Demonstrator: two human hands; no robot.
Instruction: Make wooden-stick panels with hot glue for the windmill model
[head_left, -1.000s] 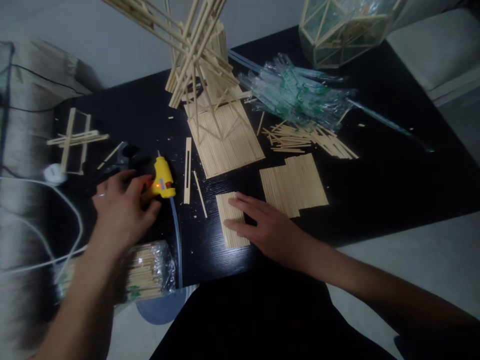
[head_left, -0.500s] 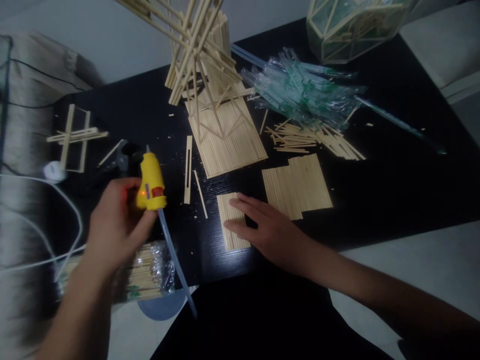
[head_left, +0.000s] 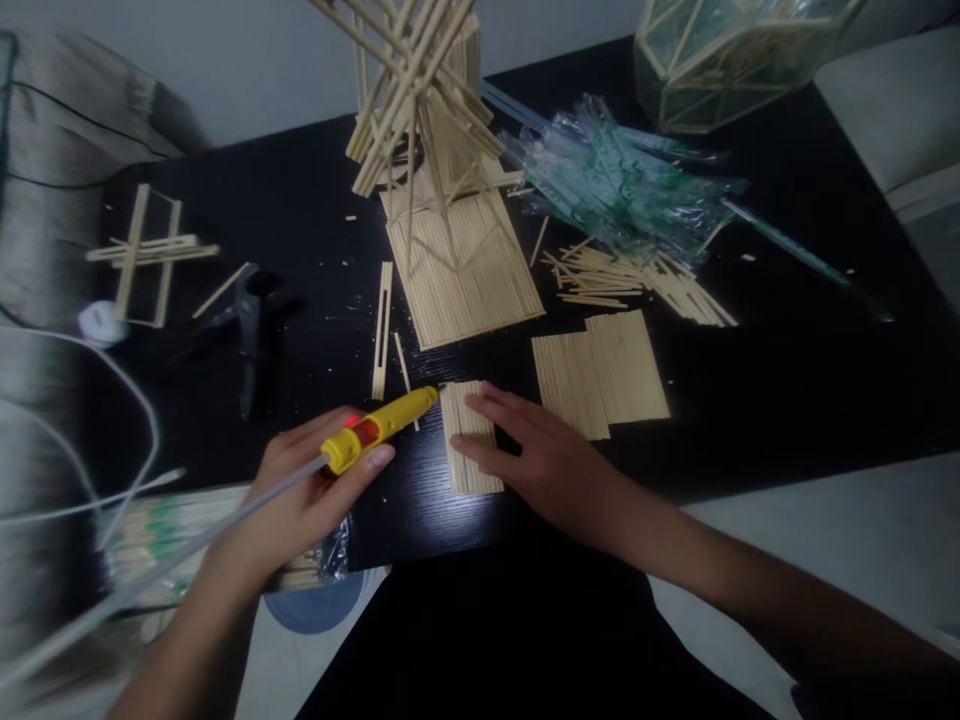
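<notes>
My left hand [head_left: 319,490] is wrapped round a yellow hot glue gun [head_left: 382,425], with a long glue stick [head_left: 247,510] running out of its back end. The gun's nozzle is at the upper left corner of a small panel of wooden sticks [head_left: 469,470] lying flat on the black table; I cannot tell whether it touches. On that panel's right side rests my right hand [head_left: 544,450], fingers spread and stretched out over the sticks. Just to the right lie two joined-looking stick panels [head_left: 600,375]. Left of the small panel are a slotted stick piece [head_left: 382,335] and a thin stick [head_left: 405,365].
A stick structure [head_left: 420,90] stands on a larger stick panel [head_left: 465,270] at the back. Loose sticks [head_left: 600,275] and plastic wrappers [head_left: 607,180] lie right of it. At left are a black clamp-like tool [head_left: 251,310], a stick frame [head_left: 154,255] and white cables [head_left: 142,390].
My left hand has moved right and turned the glue gun, bringing its nozzle from upright to the small panel's corner. The right hand stays on the panel.
</notes>
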